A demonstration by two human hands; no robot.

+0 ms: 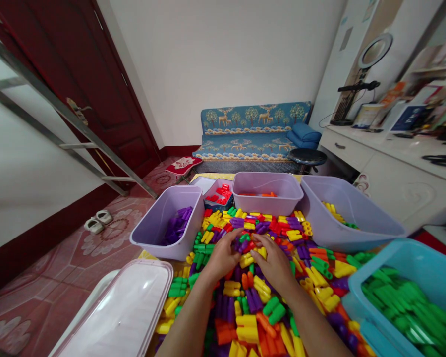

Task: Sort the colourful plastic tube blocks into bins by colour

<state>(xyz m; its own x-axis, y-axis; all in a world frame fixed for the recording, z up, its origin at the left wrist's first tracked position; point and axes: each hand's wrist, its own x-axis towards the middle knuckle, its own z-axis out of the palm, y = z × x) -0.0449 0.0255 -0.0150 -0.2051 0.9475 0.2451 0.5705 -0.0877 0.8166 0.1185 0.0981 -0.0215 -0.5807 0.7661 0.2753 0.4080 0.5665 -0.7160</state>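
Observation:
My left hand (222, 255) and my right hand (273, 260) reach into a wide heap of plastic building blocks (247, 333), paired-tube pieces in yellow, purple, green, red and orange. Both hands face each other with fingers curved and apart. Green, purple and red blocks (244, 241) lie in the gap between them, close to the fingertips. The left fingertips and the right fingertips rest at the loose pieces; no block is plainly gripped. Beneath the right palm, some blocks are hidden.
Purple blocks lie in a lilac bin (144, 233) at left, red ones in a small box (227, 204), orange ones in a middle bin (267, 201). A right bin (351, 238) has yellow and green pieces; a blue bin (360, 282) holds green ones. A lid (122, 307) lies front left.

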